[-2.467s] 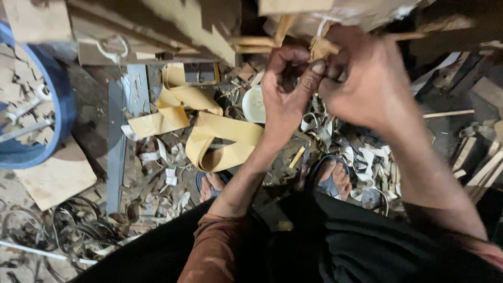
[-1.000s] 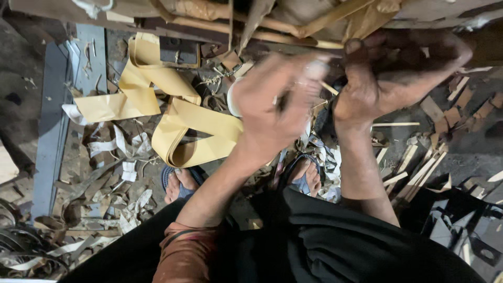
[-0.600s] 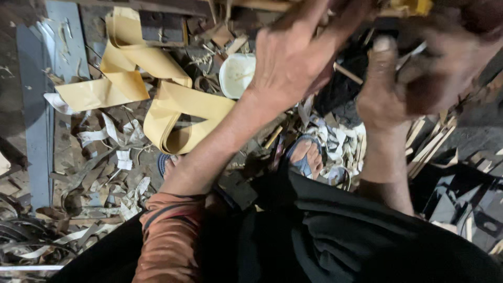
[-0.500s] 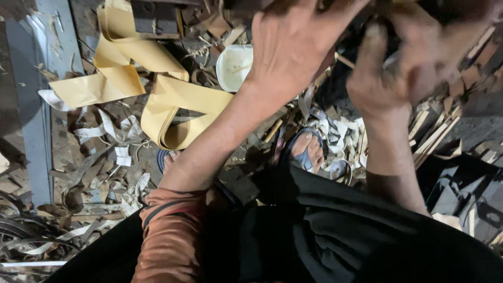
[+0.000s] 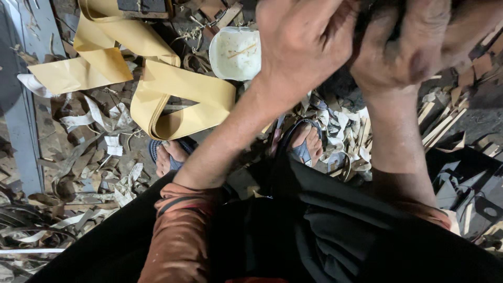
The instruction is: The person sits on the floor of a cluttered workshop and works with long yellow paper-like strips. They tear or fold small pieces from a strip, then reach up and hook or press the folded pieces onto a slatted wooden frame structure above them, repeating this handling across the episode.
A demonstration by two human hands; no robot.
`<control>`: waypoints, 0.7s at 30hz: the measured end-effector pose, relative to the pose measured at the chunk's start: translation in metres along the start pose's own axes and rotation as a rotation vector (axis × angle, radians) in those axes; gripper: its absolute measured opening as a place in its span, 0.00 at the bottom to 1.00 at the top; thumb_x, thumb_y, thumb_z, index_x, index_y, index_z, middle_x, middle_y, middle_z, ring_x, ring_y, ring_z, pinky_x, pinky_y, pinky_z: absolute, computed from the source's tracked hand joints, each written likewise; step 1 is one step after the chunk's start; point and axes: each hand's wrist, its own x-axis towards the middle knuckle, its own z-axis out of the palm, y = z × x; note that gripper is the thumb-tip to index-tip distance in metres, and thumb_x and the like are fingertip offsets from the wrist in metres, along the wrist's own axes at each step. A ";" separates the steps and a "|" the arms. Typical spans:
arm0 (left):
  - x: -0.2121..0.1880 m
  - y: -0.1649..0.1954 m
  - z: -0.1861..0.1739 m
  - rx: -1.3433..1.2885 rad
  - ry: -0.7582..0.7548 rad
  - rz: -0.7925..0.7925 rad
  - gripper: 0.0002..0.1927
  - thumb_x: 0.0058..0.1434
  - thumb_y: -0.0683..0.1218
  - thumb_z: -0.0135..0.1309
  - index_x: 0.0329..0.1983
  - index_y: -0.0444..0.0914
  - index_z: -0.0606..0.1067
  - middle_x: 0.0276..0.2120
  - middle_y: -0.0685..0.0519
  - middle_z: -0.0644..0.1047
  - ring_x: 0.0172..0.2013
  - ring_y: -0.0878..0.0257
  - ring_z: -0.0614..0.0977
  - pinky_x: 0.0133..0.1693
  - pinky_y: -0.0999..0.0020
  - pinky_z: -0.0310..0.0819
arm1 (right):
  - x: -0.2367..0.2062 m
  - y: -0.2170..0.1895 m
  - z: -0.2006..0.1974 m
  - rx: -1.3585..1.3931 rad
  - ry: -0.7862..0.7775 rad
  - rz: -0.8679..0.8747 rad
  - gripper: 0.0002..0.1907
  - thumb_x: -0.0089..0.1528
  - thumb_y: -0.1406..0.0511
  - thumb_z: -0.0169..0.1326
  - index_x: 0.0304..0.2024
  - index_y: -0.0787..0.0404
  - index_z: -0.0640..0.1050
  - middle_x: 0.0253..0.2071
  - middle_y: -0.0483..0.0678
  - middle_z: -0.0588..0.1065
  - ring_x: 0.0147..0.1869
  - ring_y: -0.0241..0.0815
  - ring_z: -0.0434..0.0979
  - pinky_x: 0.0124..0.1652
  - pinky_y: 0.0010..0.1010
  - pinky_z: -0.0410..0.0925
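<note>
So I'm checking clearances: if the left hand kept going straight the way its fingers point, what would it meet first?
Probably the right hand: the left hand points toward the frame top, fingertips cropped, knuckles almost against it. Depth unclear.

The dirty grey floor (image 5: pixel 471 112) is covered with bits and scraps. A wide yellow band of folded strap (image 5: pixel 173 99) lies on it in big loops. Just beside the strap sits a round white bowl (image 5: pixel 236 52) with a little stick inside. Pale curly shavings and torn strips (image 5: pixel 99 157) lie all around on one side. Thin light wooden sticks (image 5: pixel 437 123) lie in a heap on the other side. A long flat grey bar (image 5: pixel 23 105) runs along the edge. Two feet in blue sandals (image 5: pixel 304 147) stand on the floor among the scraps.
</note>
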 end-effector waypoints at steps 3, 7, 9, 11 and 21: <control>-0.007 0.012 0.014 -0.114 0.129 -0.212 0.08 0.69 0.45 0.63 0.45 0.46 0.73 0.28 0.58 0.76 0.25 0.67 0.80 0.30 0.73 0.73 | 0.014 -0.006 0.005 0.029 0.097 0.020 0.16 0.67 0.71 0.58 0.56 0.70 0.74 0.52 0.53 0.74 0.52 0.55 0.79 0.54 0.42 0.70; -0.014 0.026 0.022 -0.340 0.240 -0.388 0.10 0.69 0.45 0.62 0.40 0.40 0.72 0.26 0.59 0.76 0.24 0.70 0.77 0.29 0.75 0.71 | 0.034 -0.028 -0.001 0.263 0.200 0.262 0.15 0.64 0.73 0.59 0.52 0.69 0.72 0.43 0.50 0.72 0.44 0.52 0.75 0.47 0.41 0.68; -0.016 0.030 0.021 -0.655 0.272 -0.472 0.07 0.73 0.42 0.60 0.43 0.36 0.74 0.30 0.56 0.79 0.29 0.67 0.80 0.32 0.75 0.74 | 0.042 -0.038 -0.012 0.357 -0.026 0.330 0.15 0.63 0.74 0.59 0.50 0.68 0.71 0.39 0.49 0.72 0.40 0.51 0.74 0.44 0.41 0.67; -0.017 0.028 0.018 -0.969 0.305 -0.578 0.04 0.76 0.40 0.57 0.46 0.33 0.75 0.36 0.52 0.81 0.35 0.64 0.83 0.39 0.72 0.78 | 0.048 -0.045 -0.024 0.407 -0.213 0.366 0.15 0.62 0.75 0.59 0.48 0.68 0.70 0.35 0.47 0.71 0.35 0.49 0.72 0.41 0.40 0.65; -0.033 0.007 0.026 -1.382 0.154 -0.834 0.08 0.73 0.36 0.54 0.54 0.29 0.73 0.48 0.44 0.81 0.49 0.61 0.83 0.54 0.68 0.76 | 0.095 -0.037 -0.061 0.749 -0.494 0.407 0.12 0.61 0.81 0.58 0.32 0.66 0.68 0.24 0.48 0.68 0.24 0.38 0.66 0.28 0.28 0.57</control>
